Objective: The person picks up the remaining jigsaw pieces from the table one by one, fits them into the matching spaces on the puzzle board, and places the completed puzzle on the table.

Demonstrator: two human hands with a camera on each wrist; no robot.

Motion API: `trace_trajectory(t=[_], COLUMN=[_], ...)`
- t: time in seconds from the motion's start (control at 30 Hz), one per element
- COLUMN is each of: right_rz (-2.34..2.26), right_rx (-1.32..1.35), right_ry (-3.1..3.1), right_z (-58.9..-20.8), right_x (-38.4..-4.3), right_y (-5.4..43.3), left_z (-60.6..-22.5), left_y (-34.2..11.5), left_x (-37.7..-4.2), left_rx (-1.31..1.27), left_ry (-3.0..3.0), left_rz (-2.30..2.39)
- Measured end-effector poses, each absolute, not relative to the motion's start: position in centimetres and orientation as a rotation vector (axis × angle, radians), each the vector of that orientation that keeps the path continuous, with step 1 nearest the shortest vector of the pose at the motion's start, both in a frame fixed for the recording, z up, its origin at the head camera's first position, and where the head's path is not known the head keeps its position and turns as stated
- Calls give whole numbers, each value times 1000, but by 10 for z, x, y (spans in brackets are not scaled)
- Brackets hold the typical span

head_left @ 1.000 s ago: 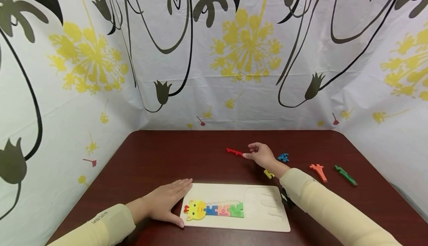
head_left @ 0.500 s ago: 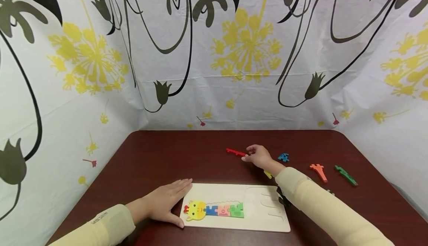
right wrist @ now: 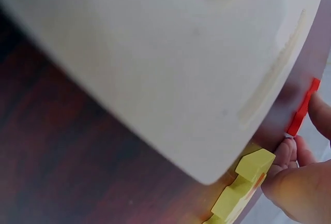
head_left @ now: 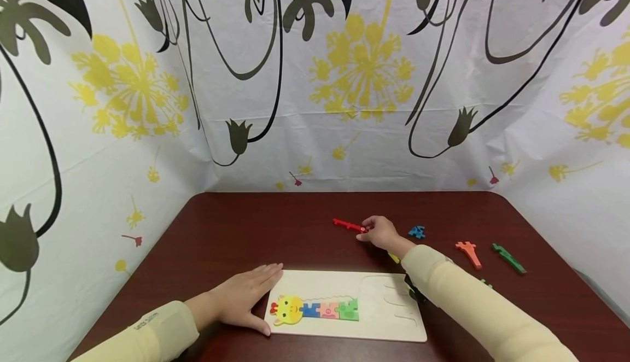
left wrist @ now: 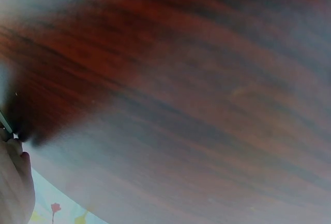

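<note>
My right hand pinches the right end of a long red puzzle piece between thumb and fingers. The piece lies on the table beyond the board. In the right wrist view the red piece shows between the fingertips, partly covered. My left hand lies flat with fingers straight, touching the left edge of a pale wooden puzzle board. A yellow giraffe head and blue, pink and green neck pieces sit in the board. Its right side has bare leg outlines.
A yellow piece lies under my right wrist. To the right are a blue piece, an orange piece, a long green piece and a small green piece partly behind the sleeve. A patterned cloth hangs behind the table.
My right hand has shifted slightly down and toward me, its fingers settling around the red puzzle piece's end. More of that piece now shows. The left hand and the board have stayed put.
</note>
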State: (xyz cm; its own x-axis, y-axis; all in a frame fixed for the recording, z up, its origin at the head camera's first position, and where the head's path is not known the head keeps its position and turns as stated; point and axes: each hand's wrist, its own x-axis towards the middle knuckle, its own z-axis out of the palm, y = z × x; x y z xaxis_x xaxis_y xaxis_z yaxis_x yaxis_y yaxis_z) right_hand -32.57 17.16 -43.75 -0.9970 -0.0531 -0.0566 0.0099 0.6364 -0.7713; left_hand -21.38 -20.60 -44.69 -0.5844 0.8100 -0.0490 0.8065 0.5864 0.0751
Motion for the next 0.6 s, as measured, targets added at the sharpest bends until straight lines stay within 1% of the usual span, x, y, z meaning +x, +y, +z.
trace_trajectory(t=[0.6], right_rz=[-1309], right_rx=[22], right_ry=[2855], right_z=[-440], right_x=[-327], right_y=[169], left_z=[-445], left_y=[-205], left_x=[-213], left_rx=[1395], left_ry=[2722], left_rz=[64])
